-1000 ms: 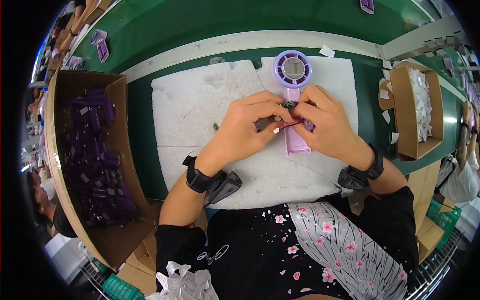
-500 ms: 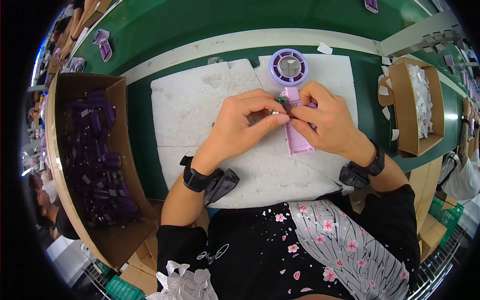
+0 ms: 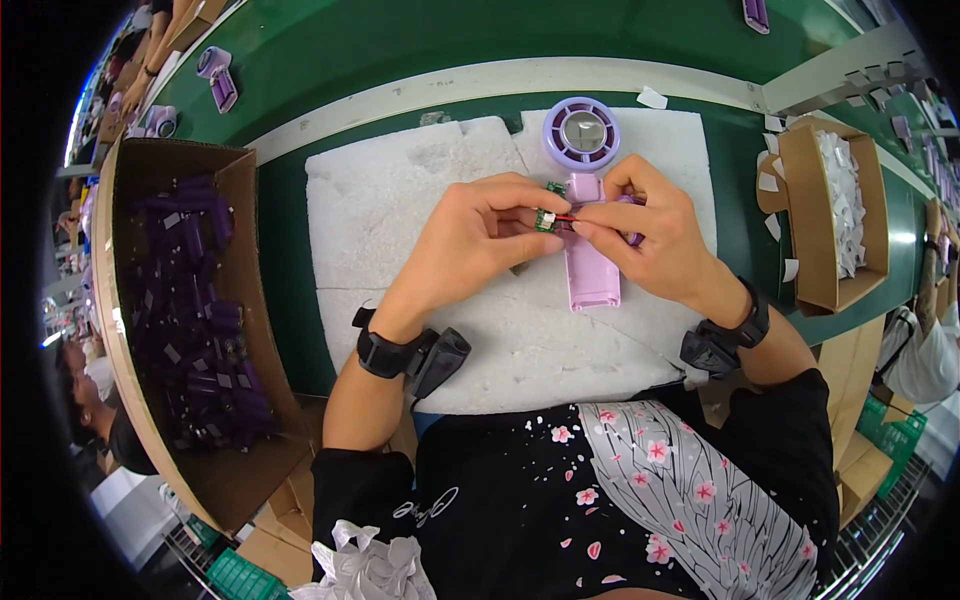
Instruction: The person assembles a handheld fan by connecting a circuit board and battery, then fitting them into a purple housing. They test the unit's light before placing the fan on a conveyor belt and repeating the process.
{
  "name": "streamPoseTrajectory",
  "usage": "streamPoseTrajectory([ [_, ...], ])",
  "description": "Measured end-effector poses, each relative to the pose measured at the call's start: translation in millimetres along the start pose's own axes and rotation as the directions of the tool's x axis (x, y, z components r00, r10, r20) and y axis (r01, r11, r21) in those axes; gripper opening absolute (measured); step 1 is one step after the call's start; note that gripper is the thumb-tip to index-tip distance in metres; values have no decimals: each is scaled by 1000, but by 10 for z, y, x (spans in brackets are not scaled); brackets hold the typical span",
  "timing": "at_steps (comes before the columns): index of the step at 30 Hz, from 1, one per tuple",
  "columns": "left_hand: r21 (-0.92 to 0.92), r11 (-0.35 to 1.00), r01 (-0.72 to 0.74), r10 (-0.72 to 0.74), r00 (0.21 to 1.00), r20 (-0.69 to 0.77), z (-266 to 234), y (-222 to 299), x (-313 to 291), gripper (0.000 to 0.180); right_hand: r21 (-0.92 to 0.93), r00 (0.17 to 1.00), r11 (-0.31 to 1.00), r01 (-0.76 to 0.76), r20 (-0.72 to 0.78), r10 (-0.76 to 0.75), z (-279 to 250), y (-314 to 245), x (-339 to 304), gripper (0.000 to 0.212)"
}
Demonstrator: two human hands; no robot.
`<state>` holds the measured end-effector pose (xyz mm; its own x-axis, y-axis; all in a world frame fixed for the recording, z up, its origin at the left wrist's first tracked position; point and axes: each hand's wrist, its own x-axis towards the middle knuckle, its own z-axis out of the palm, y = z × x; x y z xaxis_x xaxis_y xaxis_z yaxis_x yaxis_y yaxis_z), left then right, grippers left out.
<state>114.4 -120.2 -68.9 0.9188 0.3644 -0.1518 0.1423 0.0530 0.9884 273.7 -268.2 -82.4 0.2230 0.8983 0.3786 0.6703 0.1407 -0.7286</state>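
A lilac handheld fan (image 3: 592, 275) lies on the white foam sheet, its round head (image 3: 553, 135) away from me and its handle shell open toward me. Over the handle, my left hand (image 3: 465, 245) pinches a small green circuit board (image 3: 543, 224) with a white connector on it. My right hand (image 3: 660, 230) has its fingertips closed on thin red and black wires (image 3: 565, 219) that run to the connector. Whether the plug is fully seated cannot be made out. A purple cylindrical piece (image 3: 634, 238) shows partly under my right hand.
At left stands a deep carton (image 3: 270, 345) of purple cylinders. A smaller carton (image 3: 812, 225) with white pieces is at right. Beyond the foam sheet (image 3: 390, 200), a pale rail (image 3: 420, 95) borders a green belt (image 3: 400, 35) carrying more fan parts (image 3: 222, 90).
My hands have drawn slightly apart, bringing the board, connector and wires into view. Fan parts on the belt have shifted to the right.
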Motion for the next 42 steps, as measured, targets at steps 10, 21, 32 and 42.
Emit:
streamPoseTrajectory([
  [10, -181, 981, 66, -57, 997, 54, -104, 8, 12, 32, 70, 999, 997, -27, 46, 24, -25, 8, -3, 9],
  [21, -151, 988, 5, -11, 999, -42, -45, -14, 10, 28, 88, 999, 995, -48, 6, 47, -8, 17, 4, 8],
  [32, -150, 989, -18, 10, 998, -55, -18, -28, 10, 27, 68, 1000, 997, -22, -12, 23, 0, 17, -6, 10],
  [42, -127, 992, -26, 21, 999, -47, -19, -16, -1, 30, 19, 1000, 1000, -2, 6, 2, 21, 36, -20, 15],
])
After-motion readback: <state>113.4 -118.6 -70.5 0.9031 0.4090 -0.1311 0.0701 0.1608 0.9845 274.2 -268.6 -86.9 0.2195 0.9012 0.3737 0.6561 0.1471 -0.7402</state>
